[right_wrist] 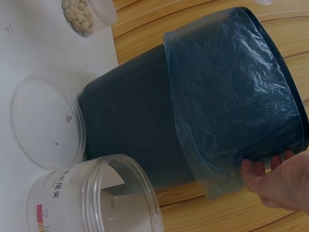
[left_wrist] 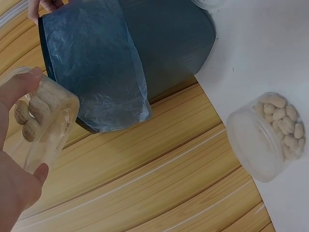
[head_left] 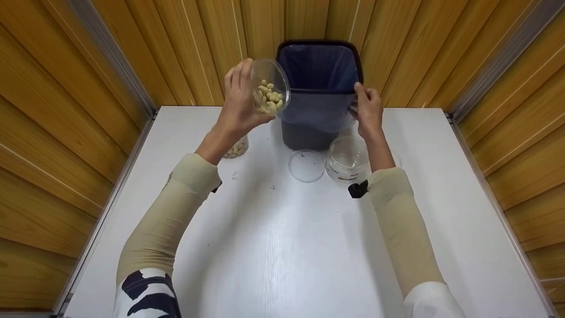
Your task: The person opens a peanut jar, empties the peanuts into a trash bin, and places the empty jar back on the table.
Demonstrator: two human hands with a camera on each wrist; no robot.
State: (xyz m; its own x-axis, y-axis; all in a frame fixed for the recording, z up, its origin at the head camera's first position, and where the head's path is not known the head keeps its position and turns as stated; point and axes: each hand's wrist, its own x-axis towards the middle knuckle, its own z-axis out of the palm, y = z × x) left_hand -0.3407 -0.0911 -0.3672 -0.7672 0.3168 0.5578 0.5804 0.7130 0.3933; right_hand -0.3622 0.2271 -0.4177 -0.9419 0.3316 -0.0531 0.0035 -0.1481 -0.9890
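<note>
My left hand [head_left: 239,95] grips a clear plastic jar [left_wrist: 66,113], tilted beside the bin's left rim. Several peanuts [head_left: 270,95] lie inside this jar, its mouth facing the bin side. A dark bin [head_left: 309,132] stands at the back of the table, lined with a thin blue plastic bag [left_wrist: 91,67] folded over its rim. On the bin's right rim, my right hand [head_left: 370,108] pinches the edge and the bag, thumb on top. The right wrist view shows those fingers [right_wrist: 258,169] against the bag, partly hidden by its folds.
Behind my left wrist stands another clear jar [left_wrist: 258,140] holding peanuts. In front of the bin lie a round clear lid [head_left: 306,166] with small dark bits and an open clear jar [head_left: 346,161] with a printed label. Wood-patterned panels [head_left: 176,53] close in the white table [head_left: 273,247].
</note>
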